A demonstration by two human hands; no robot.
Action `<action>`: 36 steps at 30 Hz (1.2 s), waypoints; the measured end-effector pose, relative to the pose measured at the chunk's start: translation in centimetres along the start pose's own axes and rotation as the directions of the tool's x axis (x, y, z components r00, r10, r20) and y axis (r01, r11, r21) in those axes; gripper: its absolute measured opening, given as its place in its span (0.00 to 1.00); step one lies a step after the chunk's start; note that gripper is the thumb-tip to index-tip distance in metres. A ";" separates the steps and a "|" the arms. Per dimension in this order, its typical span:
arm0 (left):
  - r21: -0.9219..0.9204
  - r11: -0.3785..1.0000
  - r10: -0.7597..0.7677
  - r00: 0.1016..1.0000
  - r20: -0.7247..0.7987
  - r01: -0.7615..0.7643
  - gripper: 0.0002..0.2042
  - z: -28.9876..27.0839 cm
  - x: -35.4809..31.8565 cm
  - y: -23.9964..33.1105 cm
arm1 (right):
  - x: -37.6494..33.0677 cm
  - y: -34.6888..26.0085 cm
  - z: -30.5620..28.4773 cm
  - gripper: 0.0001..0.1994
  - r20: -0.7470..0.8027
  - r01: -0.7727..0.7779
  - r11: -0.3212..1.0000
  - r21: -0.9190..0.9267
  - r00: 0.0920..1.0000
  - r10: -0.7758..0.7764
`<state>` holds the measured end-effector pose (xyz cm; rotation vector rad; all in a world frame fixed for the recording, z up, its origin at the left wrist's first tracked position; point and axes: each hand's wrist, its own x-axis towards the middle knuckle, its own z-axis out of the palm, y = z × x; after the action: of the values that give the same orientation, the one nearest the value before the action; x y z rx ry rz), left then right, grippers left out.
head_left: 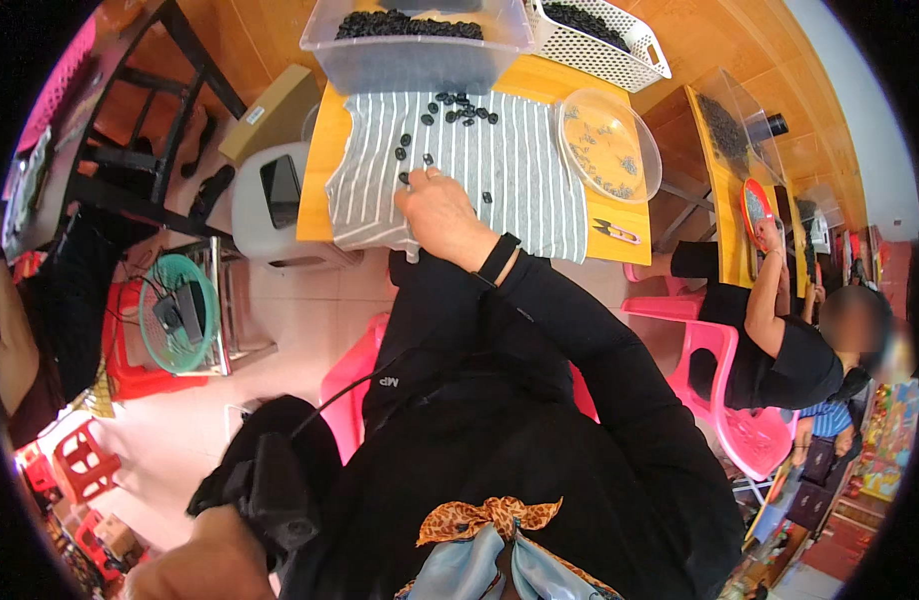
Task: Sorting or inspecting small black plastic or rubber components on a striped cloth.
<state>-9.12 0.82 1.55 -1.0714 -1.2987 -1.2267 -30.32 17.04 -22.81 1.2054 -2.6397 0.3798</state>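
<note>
My right hand (442, 208) reaches out over the striped cloth (520, 175), its fingertips (420, 180) drawn narrowly together on a small black piece (406, 178) near the middle of the cloth; whether the piece is lifted or only touched, I cannot tell. A black band (497, 258) sits at that wrist, above a black sleeve. My left hand (205, 560) lies low at the picture's lower left edge, next to a black device (275, 490); its grip cannot be made out.

Further black pieces (460, 108) lie scattered on the far part of the cloth, well apart from my fingers. The cloth covers a yellow bench (325, 150). At the bench's far edge stands a clear plastic bin (415, 45) filled with black pieces, and beside it to the right a white perforated basket (605, 40). A clear round dish (610, 145) holding small pieces rests at the cloth's right edge; small snips (615, 232) lie just beneath it on the bench. Left of the bench a grey stool (270, 205) carries a dark phone (281, 190). To the right, another person in black (780, 345) sits on a pink chair (740, 420) at a neighbouring bench.
</note>
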 end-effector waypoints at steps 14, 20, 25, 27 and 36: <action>-0.378 -0.056 -0.994 -0.087 -0.065 0.924 0.10 7.6 -21.0 -10.5 | -7.6 6.1 -2.2 0.05 0.047 -0.236 0.874 0.425 0.970 0.239; -0.273 -0.176 -0.984 -0.163 0.069 0.946 0.09 10.5 -22.4 -11.6 | -8.0 9.3 -2.7 0.03 0.025 -0.314 0.799 0.513 0.936 0.351; -0.257 -0.192 -0.981 -0.185 0.052 0.947 0.09 10.6 -23.2 -11.9 | -6.1 9.0 -2.3 0.04 -0.018 -0.273 0.910 0.312 0.956 0.293; -0.261 -0.191 -0.982 -0.185 0.049 0.946 0.10 10.4 -23.3 -11.9 | -6.1 8.2 -2.2 0.04 0.016 -0.263 0.933 0.246 0.963 0.268; -0.319 -0.177 -0.982 -0.190 -0.011 0.931 0.08 11.6 -23.8 -12.9 | -8.8 6.9 -3.2 0.02 0.300 -0.434 0.225 0.873 0.839 0.455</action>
<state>-20.68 12.01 -23.06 0.4715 -1.8137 -2.6305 -29.67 28.68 -23.39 0.4390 -2.6367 2.2369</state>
